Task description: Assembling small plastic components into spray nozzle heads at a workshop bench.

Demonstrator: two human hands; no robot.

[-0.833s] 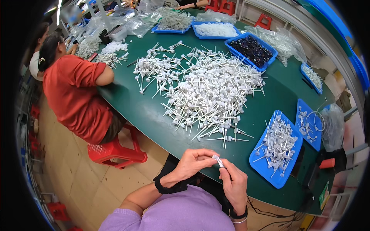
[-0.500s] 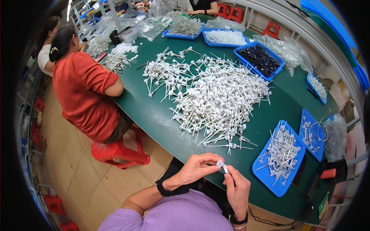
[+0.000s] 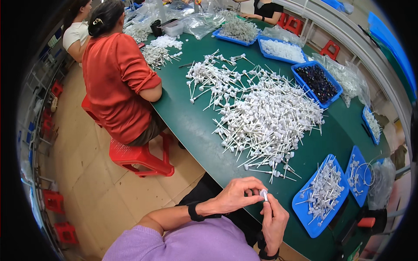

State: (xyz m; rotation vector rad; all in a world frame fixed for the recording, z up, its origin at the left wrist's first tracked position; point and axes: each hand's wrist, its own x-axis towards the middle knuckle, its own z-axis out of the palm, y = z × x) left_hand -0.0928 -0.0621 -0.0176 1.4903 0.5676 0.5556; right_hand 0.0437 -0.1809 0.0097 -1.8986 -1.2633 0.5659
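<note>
My left hand (image 3: 237, 194) pinches the knob-like head of a small white stemmed piece (image 3: 264, 194) between thumb and curled fingers. The thumb and fingers of my right hand (image 3: 273, 222) close on its thin stem from below. Both hands meet just past the table's near edge, in front of my body. Much of the piece is hidden by my fingertips. Beyond my hands, a large heap of similar white stemmed pieces (image 3: 265, 117) lies loose on the green table (image 3: 183, 126).
To the right sits a blue tray (image 3: 303, 214) of similar pieces, beside a smaller blue tray (image 3: 365, 176). Farther back, a blue tray of dark parts (image 3: 320, 82) adjoins one of white parts (image 3: 282, 49). A person in red (image 3: 115, 82) sits at left on a red stool (image 3: 143, 158).
The view has turned, so the table and people appear farther right. My left fingers are more curled over the piece's head, and both hands still hold it.
</note>
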